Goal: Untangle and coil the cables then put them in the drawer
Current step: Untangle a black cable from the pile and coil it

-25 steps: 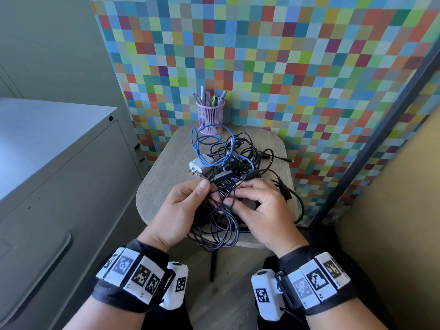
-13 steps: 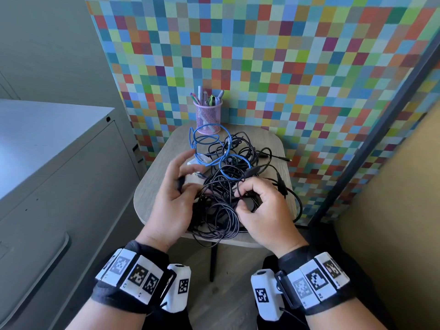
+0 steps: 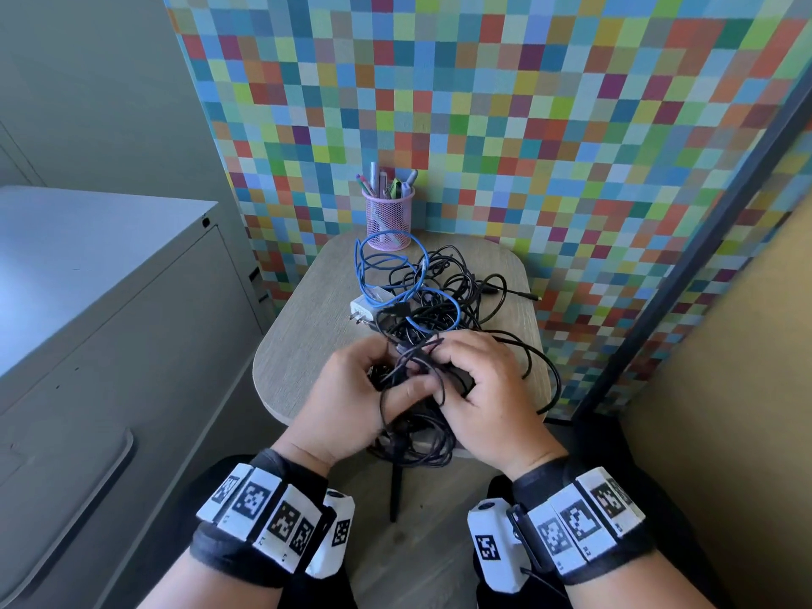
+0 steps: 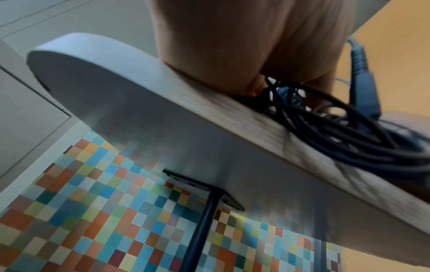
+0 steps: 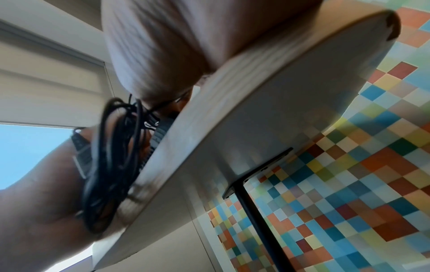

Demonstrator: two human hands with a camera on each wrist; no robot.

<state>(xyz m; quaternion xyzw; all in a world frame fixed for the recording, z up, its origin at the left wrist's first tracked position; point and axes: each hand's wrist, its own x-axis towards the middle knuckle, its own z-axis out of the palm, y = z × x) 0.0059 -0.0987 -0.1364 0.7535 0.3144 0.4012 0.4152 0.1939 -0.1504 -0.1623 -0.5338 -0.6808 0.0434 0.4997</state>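
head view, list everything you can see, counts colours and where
black cables: tangled heap, number unclear, black, table middle to near edge
blue cable: one, blue, far side of heap
charger plug: one, white, left of heap
pen cup: one, pink mesh, holds pens, table's far edge
table: one, light wood, small
cabinet: one, grey, left
left hand: grips black cables
right hand: grips black cables

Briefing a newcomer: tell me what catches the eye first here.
The wall of multicoloured squares behind the small table dominates. On the table, both hands, left hand and right hand, grip a tangle of black cables, with a blue cable looped near a pink mesh pen cup.
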